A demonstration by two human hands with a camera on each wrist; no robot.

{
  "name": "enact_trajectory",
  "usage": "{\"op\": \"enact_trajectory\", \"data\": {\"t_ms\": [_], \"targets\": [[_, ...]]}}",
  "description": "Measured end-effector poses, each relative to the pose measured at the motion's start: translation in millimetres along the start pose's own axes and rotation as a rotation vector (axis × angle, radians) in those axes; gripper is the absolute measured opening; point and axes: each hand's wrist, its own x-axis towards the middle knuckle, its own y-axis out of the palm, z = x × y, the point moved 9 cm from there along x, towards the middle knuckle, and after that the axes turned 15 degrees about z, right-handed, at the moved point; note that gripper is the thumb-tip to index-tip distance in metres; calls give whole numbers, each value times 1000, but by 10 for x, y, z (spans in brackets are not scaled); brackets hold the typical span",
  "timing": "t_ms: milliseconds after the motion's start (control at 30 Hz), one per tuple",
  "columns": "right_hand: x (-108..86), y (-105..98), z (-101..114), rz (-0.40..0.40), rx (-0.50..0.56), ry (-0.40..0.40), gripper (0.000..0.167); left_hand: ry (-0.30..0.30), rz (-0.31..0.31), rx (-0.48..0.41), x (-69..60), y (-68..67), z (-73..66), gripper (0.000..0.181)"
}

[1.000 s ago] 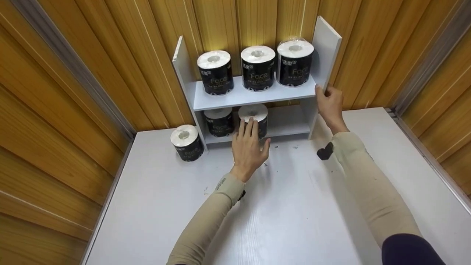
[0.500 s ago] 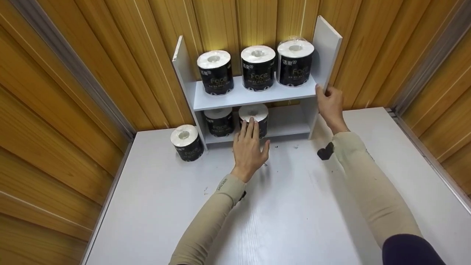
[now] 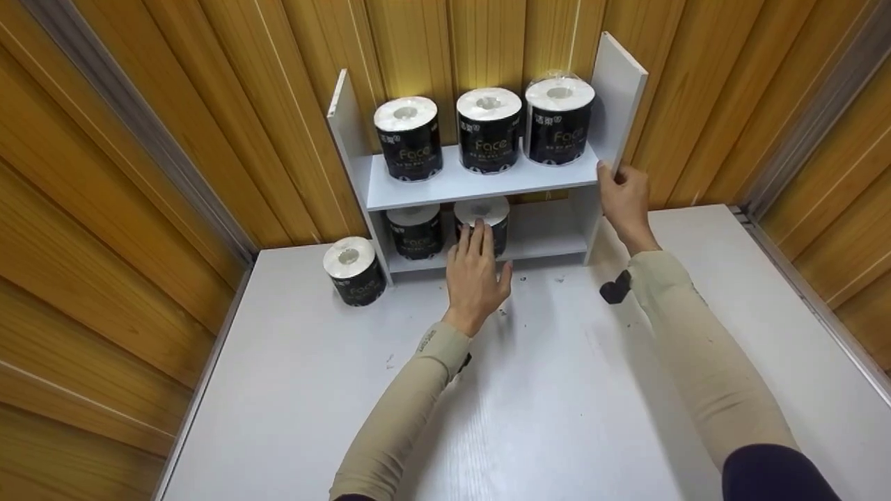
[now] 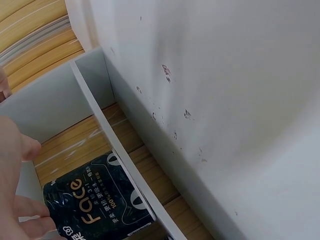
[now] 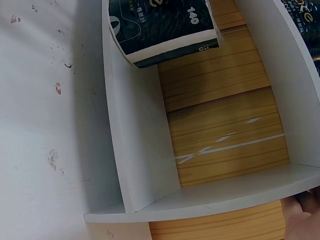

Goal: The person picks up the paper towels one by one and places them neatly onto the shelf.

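With fingers fairly straight, my left hand [image 3: 477, 282] touches the front of a toilet paper roll [image 3: 482, 207] on the lower level of a small white shelf [image 3: 480, 188]. In the left wrist view, fingertips meet the dark wrapper of this roll [image 4: 95, 197]. My right hand [image 3: 624, 202] grips the edge of the shelf's right side panel [image 3: 619, 90], thumb at the front; its other fingers are partly hidden behind the panel. Another roll [image 3: 415, 233] stands left of the touched one on the lower level. Bare board [image 5: 145, 130] shows to its right.
Three wrapped rolls stand on the upper level: left [image 3: 411, 142], middle [image 3: 489, 132] and right [image 3: 559, 122]. One more roll [image 3: 355, 275] stands on the white table [image 3: 557, 390], left of the shelf. Behind rises a wood-patterned wall [image 3: 480, 42].
My left hand and the roll it touches have shifted slightly to the right along the lower level. The right hand keeps its hold on the side panel.
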Motion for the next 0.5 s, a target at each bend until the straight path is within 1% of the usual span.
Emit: {"op": "enact_trajectory", "data": {"t_ms": [233, 400, 500], "targets": [[5, 2, -14, -6, -14, 14, 38, -10, 11, -16, 69, 22, 18, 78], [4, -4, -6, -5, -7, 3, 39, -11, 23, -41, 126, 16, 22, 79], [1, -5, 12, -7, -14, -7, 41, -14, 36, -38, 162, 24, 20, 78]]}}
